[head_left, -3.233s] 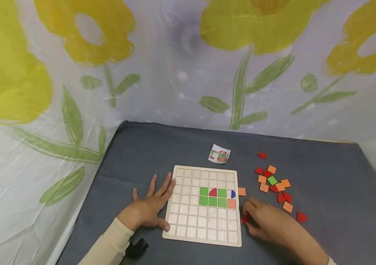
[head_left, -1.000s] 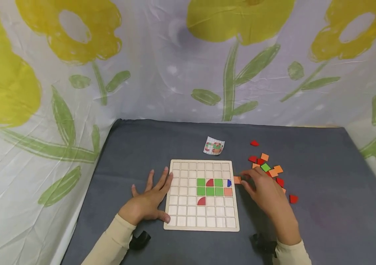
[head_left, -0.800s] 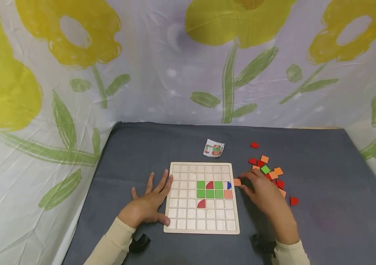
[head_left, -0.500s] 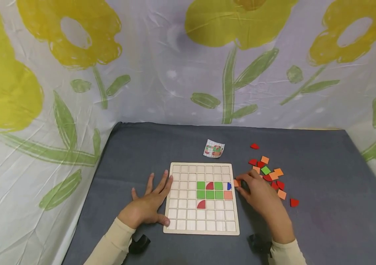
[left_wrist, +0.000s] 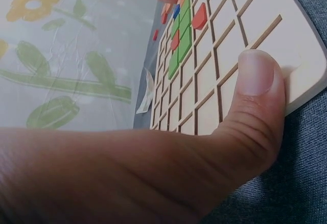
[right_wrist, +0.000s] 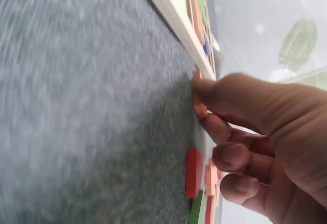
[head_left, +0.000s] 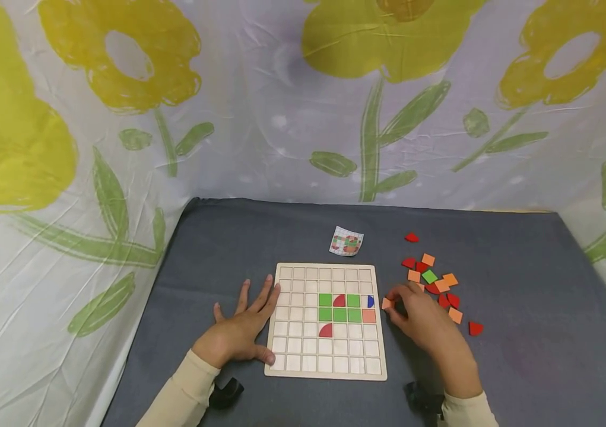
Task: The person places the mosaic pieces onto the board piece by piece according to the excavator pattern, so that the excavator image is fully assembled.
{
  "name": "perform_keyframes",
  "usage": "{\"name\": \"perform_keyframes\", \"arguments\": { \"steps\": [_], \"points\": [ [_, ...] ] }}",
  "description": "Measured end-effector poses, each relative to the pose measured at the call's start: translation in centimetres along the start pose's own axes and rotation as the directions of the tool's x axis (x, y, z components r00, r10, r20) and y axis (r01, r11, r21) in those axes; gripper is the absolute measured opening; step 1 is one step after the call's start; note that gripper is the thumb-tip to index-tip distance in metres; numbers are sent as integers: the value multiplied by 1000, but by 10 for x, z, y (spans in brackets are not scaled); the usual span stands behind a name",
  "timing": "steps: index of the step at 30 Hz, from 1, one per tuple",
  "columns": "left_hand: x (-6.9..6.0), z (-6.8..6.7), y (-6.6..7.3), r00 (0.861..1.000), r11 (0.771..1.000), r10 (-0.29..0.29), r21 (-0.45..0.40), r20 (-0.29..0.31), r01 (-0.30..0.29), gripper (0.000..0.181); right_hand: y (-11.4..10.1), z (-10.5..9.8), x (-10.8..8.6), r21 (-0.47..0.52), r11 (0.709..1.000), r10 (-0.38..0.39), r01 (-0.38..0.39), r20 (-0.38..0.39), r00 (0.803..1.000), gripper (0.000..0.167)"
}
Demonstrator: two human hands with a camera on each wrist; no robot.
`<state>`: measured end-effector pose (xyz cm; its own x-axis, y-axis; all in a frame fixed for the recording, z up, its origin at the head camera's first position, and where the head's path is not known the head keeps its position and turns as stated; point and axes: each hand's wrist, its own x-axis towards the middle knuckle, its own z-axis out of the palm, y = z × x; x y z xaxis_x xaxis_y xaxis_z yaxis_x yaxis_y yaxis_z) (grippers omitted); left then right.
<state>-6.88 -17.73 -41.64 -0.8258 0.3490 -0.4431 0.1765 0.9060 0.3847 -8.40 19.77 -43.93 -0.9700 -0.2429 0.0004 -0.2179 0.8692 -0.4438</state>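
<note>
A wooden grid board (head_left: 297, 344) lies on the dark cloth. Set in its cells are several green squares (head_left: 339, 315), two red quarter-circles, one of them a lower red quarter-circle (head_left: 326, 331), a blue half-circle (head_left: 370, 301) and an orange-pink square (head_left: 368, 315). My left hand (head_left: 238, 335) rests spread along the board's left edge, its thumb on the near-left corner, as the left wrist view also shows. Just off the right edge my right hand (head_left: 420, 314) pinches an orange square tile (right_wrist: 200, 106) between thumb and forefinger. Part of that tile is hidden by the fingers.
Loose red, orange and green pieces (head_left: 442, 285) are scattered to the right, beyond my right hand. A small printed card (head_left: 346, 241) with a coloured pattern lies behind the board. A flowered cloth (head_left: 260, 118) hangs past the table's far edge.
A red quarter-circle that was near my right hand now sits in a lower cell. My right hand has moved to the orange tile, which has shifted slightly off the board's edge. My left hand stays put.
</note>
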Motion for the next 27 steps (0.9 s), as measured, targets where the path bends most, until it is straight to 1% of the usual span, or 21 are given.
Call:
{"name": "perform_keyframes", "arguments": {
  "steps": [2, 6, 10, 15, 19, 23, 27],
  "points": [
    [1, 0, 0, 1000, 1000, -2, -1, -3, 2, 143, 2, -1, -1, 5, 1000, 3, -3, 18, 1000, 19],
    [1, 1, 0, 1000, 1000, -7, -2, -1, 7, 143, 2, -1, -3, -12, 1000, -11, 11, 29, 1000, 20],
    [1, 1, 0, 1000, 1000, -6, 0, -2, 6, 143, 0, -2, -6, -30, 999, -27, 27, 18, 999, 22],
    [1, 1, 0, 1000, 1000, -13, 9, 6, 13, 143, 0, -4, -7, -21, 999, -43, 44, 22, 999, 21],
    [2, 1, 1, 1000, 1000, -16, 24, 1, 16, 143, -1, -7, -7, -9, 998, -60, 60, -3, 998, 21],
    [4, 1, 2, 1000, 999, -20, 34, 2, 20, 142, -10, -7, -8, -5, 994, -110, 110, -31, 993, 24],
    [3, 2, 1, 1000, 999, -24, 32, 14, 24, 142, -27, 2, -11, -3, 981, -192, 192, -48, 980, 27]
  ]
}}
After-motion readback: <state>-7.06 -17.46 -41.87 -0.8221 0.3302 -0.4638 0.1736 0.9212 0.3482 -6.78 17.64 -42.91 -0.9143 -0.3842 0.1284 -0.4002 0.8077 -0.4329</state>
